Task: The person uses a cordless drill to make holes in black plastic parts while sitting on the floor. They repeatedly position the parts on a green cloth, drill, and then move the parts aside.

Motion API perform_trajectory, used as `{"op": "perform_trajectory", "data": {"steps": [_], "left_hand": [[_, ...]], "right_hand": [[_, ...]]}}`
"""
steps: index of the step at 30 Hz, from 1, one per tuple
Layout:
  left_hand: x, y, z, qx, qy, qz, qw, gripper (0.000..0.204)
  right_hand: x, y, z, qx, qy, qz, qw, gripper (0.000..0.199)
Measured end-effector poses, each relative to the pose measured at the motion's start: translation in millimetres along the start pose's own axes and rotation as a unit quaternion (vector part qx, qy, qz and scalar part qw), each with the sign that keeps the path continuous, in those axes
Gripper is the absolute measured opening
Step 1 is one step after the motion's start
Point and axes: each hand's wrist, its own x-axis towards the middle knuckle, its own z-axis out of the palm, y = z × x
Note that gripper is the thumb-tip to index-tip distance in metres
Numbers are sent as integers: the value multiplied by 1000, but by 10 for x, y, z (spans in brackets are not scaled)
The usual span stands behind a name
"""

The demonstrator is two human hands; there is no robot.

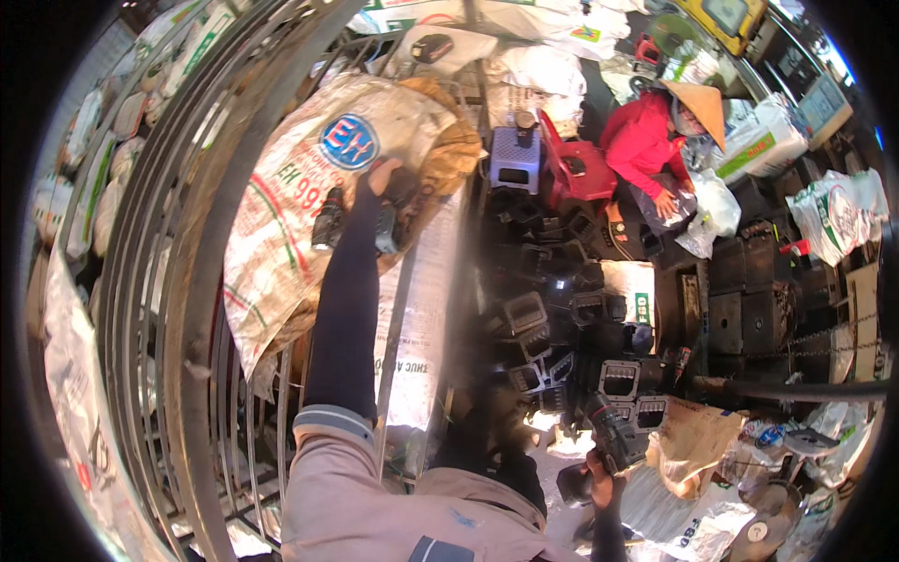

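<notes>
My left arm reaches up to a white printed sack (272,272) lying over metal rails. My left hand (381,174) is closed at a dark cordless drill (328,221), which my forearm partly covers. A grey and black block (388,229) shows beside the forearm. Low on the right, my right hand (604,482) grips the handle of a second black cordless drill (613,433), its body tilted up and to the left. Right behind that drill are black housings (620,377) with rectangular openings.
A person in a red jacket and conical hat (641,136) sits at the far right, handling a clear plastic bag (712,211). A purple stool (516,161) and red chair (573,170) stand nearby. Metal rails (187,281) run along the left. Dark boxes (744,318) are stacked right.
</notes>
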Motion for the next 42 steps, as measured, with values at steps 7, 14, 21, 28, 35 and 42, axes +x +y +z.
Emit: {"op": "perform_trajectory", "data": {"steps": [7,14,21,28,35,42], "left_hand": [[-1394,944,452,-257,42,174,950,34],[-4052,814,1693,-495,-153,-37,854,55],[-5300,713,2270,-562,-167,-210,782,42],[-5927,687,2573,-504,-319,-125,793,54],[-6120,740,2801,-496,-320,-153,793,68],[-6391,857,2776,-539,-344,-190,745,67]], "right_hand": [[58,-23,-110,-17,-44,-54,997,28],[-241,-519,-270,-20,-90,-134,987,37],[-930,-1198,-696,140,-107,-99,979,51],[-1378,-1313,-855,241,-70,-188,950,68],[-1555,-1214,-916,47,1,-265,963,49],[-1602,-1308,-961,82,17,-255,963,48]]}}
